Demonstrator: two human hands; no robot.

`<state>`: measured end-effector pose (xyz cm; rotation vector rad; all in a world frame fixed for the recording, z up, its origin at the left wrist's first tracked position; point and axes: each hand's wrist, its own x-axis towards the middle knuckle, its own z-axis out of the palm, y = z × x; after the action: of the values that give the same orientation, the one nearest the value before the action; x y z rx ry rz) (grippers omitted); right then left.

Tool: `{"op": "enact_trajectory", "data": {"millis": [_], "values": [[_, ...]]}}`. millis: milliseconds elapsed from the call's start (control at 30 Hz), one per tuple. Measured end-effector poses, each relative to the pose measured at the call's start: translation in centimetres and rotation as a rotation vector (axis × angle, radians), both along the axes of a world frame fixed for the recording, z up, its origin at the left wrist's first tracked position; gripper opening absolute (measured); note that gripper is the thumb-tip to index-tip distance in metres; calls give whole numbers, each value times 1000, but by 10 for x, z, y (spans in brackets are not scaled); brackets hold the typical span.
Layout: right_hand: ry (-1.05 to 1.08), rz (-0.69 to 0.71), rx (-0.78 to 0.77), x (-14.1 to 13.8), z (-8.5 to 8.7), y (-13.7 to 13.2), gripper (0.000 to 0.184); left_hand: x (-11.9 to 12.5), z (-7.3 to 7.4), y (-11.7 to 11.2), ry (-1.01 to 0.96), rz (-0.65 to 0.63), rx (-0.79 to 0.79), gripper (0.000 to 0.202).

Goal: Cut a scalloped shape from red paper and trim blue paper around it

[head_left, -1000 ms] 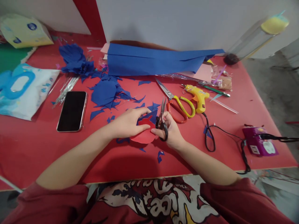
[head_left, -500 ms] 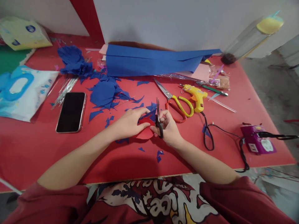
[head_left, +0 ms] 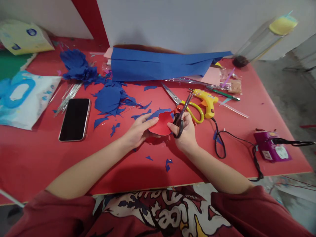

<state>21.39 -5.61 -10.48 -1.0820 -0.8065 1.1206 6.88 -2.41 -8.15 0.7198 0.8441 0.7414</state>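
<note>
My left hand (head_left: 138, 131) pinches the left side of a red paper piece (head_left: 163, 123) with a wavy upper edge. Blue paper (head_left: 158, 114) shows just beyond that edge; whether it is joined to the red piece I cannot tell. My right hand (head_left: 186, 137) is closed around black-handled scissors (head_left: 182, 120), their blades pointing up and away. Its thumb also presses on the right side of the red paper. Larger scissors (head_left: 175, 98) with yellow and red handles lie just behind, partly covered by my right hand.
A cut blue paper stack (head_left: 108, 97) and scraps (head_left: 148, 158) lie around the red table. A phone (head_left: 74, 120) and wipes pack (head_left: 29, 98) are left. Folded blue paper (head_left: 158, 65) lies behind; a yellow glue gun (head_left: 207, 102) and corded purple box (head_left: 273, 146) are right.
The red paper has turned so its face shows more, with the blue paper now behind it. The black scissors have swung rightward, away from the paper's edge, and my right hand has shifted slightly right.
</note>
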Motion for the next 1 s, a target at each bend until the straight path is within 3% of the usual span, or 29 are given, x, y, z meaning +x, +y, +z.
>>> {"op": "enact_trajectory", "data": {"millis": [100,200,400,667,833,1000], "values": [[-25,-12,21,1,2,0,40,5,-8,-10,-184,-59,-79,39],[-38,-9,20,1,4,-1,38,6,-11,-18,-217,-158,-30,45],[12,39,-7,-5,3,-3,38,8,-3,-20,142,-198,117,34],[17,29,5,-6,3,-3,37,7,-3,-18,228,-149,215,35],[3,4,7,-5,1,-3,35,7,3,-16,405,-139,385,34],[7,-9,-5,-2,-1,-2,35,6,8,-14,581,-167,430,34]]}}
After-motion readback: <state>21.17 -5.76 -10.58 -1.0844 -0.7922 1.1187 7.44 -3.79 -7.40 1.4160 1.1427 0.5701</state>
